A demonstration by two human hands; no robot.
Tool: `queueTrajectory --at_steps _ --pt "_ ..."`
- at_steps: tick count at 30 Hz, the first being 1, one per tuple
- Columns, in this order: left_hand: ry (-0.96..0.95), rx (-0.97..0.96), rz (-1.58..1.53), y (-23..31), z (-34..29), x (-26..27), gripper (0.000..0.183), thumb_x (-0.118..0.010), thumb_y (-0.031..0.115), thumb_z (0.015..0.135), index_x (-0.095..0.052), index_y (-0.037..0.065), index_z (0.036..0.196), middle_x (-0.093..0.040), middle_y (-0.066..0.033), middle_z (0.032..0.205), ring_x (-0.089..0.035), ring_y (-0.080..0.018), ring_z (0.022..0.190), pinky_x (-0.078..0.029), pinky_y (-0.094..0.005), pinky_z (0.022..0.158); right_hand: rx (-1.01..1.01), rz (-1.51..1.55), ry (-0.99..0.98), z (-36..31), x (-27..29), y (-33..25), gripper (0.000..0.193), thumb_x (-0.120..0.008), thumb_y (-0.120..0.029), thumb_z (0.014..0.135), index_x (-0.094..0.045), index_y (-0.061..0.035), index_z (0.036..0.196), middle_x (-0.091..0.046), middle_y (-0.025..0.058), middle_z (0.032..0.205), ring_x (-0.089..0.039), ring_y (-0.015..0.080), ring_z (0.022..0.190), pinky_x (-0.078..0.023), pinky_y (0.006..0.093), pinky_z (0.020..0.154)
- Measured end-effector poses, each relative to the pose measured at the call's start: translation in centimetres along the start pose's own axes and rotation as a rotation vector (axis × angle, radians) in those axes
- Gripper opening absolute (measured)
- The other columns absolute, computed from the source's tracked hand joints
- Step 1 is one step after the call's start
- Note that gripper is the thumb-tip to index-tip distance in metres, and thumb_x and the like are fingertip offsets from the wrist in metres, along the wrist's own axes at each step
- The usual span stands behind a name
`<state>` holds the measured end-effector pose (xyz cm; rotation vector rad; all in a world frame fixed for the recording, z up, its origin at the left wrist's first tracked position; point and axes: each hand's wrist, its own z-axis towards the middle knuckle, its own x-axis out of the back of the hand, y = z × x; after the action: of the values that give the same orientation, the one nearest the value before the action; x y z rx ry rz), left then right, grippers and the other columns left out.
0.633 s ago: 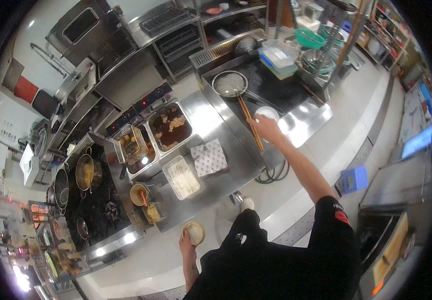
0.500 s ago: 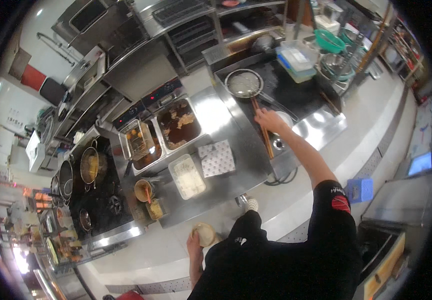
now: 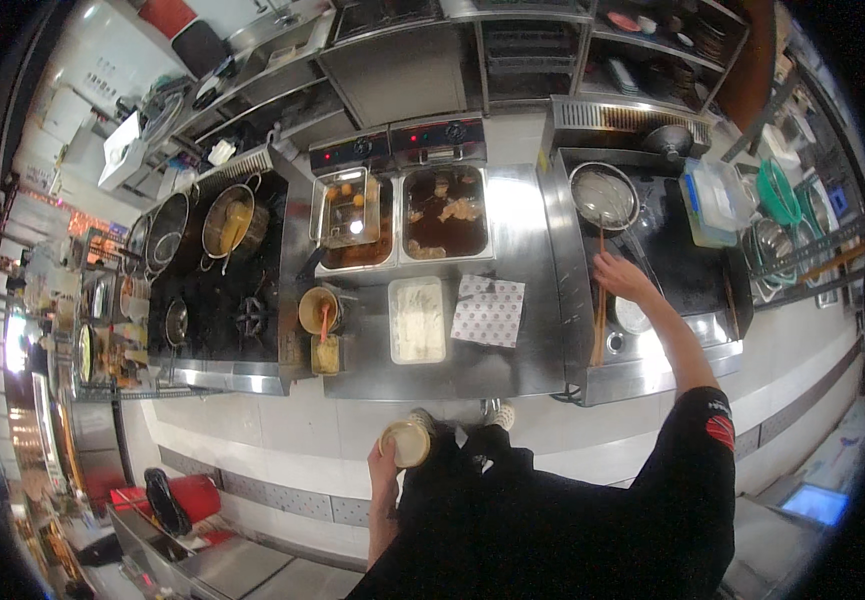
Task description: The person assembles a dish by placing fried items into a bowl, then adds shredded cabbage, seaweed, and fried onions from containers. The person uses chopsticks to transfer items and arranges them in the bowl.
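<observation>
My right hand (image 3: 620,276) reaches out over the steel counter and grips the long wooden handle (image 3: 599,300) of a round wire skimmer (image 3: 603,195) that lies over the dark cooking surface. My left hand (image 3: 388,462) is low beside my body and holds a small round container (image 3: 407,441) with a pale top. My dark clothing fills the lower middle of the view.
Two fryer vats (image 3: 404,215) sit at the counter's back, a white rectangular tray (image 3: 417,320) and a patterned paper sheet (image 3: 488,310) in front. A gas stove (image 3: 217,290) with pots stands left, a clear lidded box (image 3: 716,200) and stacked bowls right.
The view has turned so the counter faces me squarely. My right hand has slid along the skimmer handle; my left hand still holds the round container low.
</observation>
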<state>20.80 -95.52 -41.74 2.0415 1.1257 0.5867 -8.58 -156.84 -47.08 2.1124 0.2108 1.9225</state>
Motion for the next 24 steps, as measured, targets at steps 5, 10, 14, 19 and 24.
queueTrajectory --at_steps 5,10,14,19,24 --pt "-0.021 0.022 -0.067 -0.4 1.2 0.0 0.046 -0.058 0.028 0.108 -0.057 -0.003 0.142 -0.067 -0.0147 0.127 -0.07 -0.0251 0.11 -0.062 -0.0377 0.09 0.017 0.145 0.053 -2.6 4.2 -0.2 0.024 -0.072 -0.014 0.08 -0.063 -0.002 0.1 -0.057 0.0165 0.126 -0.059 0.0313 0.12 -0.057 0.0396 0.094" --pt "-0.029 -0.008 -0.065 0.7 1.5 -1.6 0.04 -0.057 0.022 0.109 -0.06 -0.006 0.137 -0.07 -0.0123 0.124 -0.066 -0.0197 0.112 -0.052 -0.0341 0.099 -0.241 0.508 0.315 -4.7 10.6 -3.2 0.029 -0.073 -0.009 0.077 -0.064 0.0022 0.102 -0.057 0.0218 0.137 -0.061 0.0365 0.121 -0.054 0.0412 0.1" --pt "-0.025 0.025 -0.054 0.0 1.8 -0.8 0.043 -0.057 0.026 0.109 -0.058 -0.004 0.14 -0.067 -0.013 0.129 -0.065 -0.0215 0.117 -0.053 -0.0368 0.1 -0.734 1.024 0.621 -3.5 16.0 -8.5 0.031 -0.055 -0.023 0.099 -0.07 0.0045 0.104 -0.059 0.0195 0.135 -0.063 0.0312 0.119 -0.052 0.0396 0.102" --pt "-0.024 0.053 -0.108 0.2 4.7 2.0 0.052 -0.056 0.036 0.11 -0.052 0.0 0.146 -0.063 -0.0131 0.134 -0.066 -0.0239 0.119 -0.059 -0.0406 0.095 -1.214 1.507 1.079 4.0 20.3 -16.9 0.051 -0.035 -0.035 0.111 -0.067 0.0038 0.105 -0.064 0.0123 0.108 -0.069 0.0249 0.096 -0.059 0.0364 0.091" --pt "0.031 0.073 -0.276 8.1 7.1 3.6 0.052 -0.053 0.038 0.11 -0.05 0.002 0.148 -0.062 -0.0119 0.137 -0.066 -0.0239 0.12 -0.059 -0.0415 0.097 -1.329 1.822 1.245 15.2 22.9 -21.8 0.048 -0.046 -0.037 0.113 -0.067 0.004 0.1 -0.065 0.0114 0.1 -0.068 0.0218 0.097 -0.062 0.0351 0.092"
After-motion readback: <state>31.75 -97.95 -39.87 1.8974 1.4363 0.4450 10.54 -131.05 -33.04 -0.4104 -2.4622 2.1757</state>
